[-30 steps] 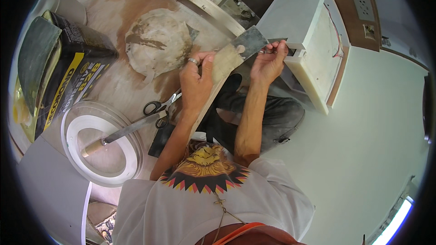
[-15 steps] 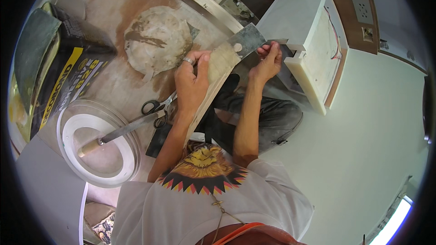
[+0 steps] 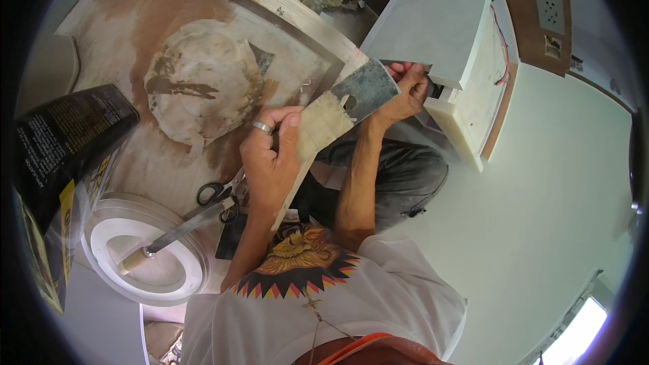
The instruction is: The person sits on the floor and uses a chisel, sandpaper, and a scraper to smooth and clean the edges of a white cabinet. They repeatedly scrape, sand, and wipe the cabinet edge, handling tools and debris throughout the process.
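My left hand (image 3: pixel 270 162), a ring on one finger, pinches the beige end of a flat strip (image 3: pixel 365 88). That strip is dark grey at its far end, with a ragged edge where the two colours meet and a dark round hole there. Just beyond the grey end, my right hand (image 3: pixel 405 94) is closed, fingertips pressed together on a thin, blade-like flat piece (image 3: pixel 405 63). Most of that piece is hidden by the fingers. A pale wooden edge (image 3: pixel 294 196) runs beneath my left wrist.
Black-handled scissors (image 3: pixel 218 194) and a wooden-handled tool (image 3: pixel 176 233) lie left of my left forearm, the tool across a white round lid (image 3: pixel 101 257). A stained round bundle (image 3: pixel 203 88) lies farther off. A black tin (image 3: pixel 74 135) stands far left, a white cabinet (image 3: pixel 433 20) right.
The strip has turned so its flat face shows more. My left hand has shifted slightly left, and my right hand now sits partly behind the strip's grey end. The whole view has shifted somewhat.
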Tool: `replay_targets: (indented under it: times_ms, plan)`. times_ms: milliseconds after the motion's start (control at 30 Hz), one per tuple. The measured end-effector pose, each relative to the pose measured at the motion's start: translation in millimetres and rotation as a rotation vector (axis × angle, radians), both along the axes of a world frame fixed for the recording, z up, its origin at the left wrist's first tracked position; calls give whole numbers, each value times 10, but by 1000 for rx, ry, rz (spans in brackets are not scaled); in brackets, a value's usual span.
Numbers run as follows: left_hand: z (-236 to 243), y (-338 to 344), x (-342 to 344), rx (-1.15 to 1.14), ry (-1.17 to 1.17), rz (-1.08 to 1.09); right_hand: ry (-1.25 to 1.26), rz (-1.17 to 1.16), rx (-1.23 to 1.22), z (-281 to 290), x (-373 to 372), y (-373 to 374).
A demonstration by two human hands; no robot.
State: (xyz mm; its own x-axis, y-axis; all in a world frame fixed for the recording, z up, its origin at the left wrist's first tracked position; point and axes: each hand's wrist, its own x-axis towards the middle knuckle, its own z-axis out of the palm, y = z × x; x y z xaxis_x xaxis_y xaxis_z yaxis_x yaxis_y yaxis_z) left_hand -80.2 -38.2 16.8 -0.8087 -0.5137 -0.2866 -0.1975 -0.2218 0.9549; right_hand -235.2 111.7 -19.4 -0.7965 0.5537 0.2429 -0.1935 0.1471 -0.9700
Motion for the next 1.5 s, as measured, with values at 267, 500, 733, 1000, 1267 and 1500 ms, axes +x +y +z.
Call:
replay_targets:
  times_ms: [267,500,733,1000,1267,1500]
  plan:
    - [-16,-15,-11,-21,-29,-74,-7,29,-25,-47,-17,38]
    - [7,-135,42,4,-59,-51,-26,-70,63,17,-24,-105]
    - [-15,-209,53,11,-38,-47,-8,-30,39,-31,-23,-73]
    - [64,-148,-35,-35,-88,-126,5,-133,266,-336,-130,243]
    - [-254,-4,117,-85,-55,-173,-62,-615,1390,-707,-214,419]
    - [-68,-113,10,-122,-100,-175,4,-264,343,-575,-282,287]
